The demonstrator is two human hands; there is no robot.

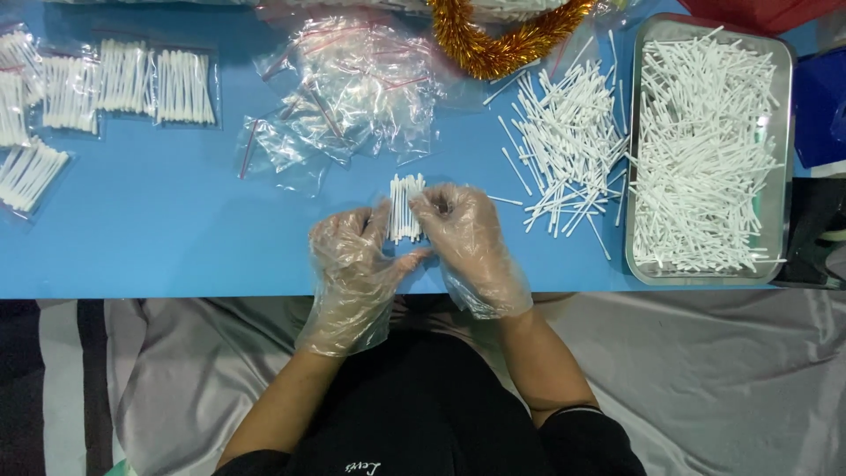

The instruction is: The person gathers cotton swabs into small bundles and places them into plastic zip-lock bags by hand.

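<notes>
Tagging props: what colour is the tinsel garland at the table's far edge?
Gold-orange tinsel garland, on the blue table; head view.

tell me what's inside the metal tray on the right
The metal tray holds a deep, loose heap of white sticks. They cover nearly all of its floor, so anything beneath them cannot be seen.

A blue table [159,238] is lying in front of me, carrying filled packets of white sticks [128,84] at my far left, empty clear bags [352,88], gold tinsel [498,40], a loose stick pile [568,145] and a metal tray [780,132] of sticks at my right.
</notes>
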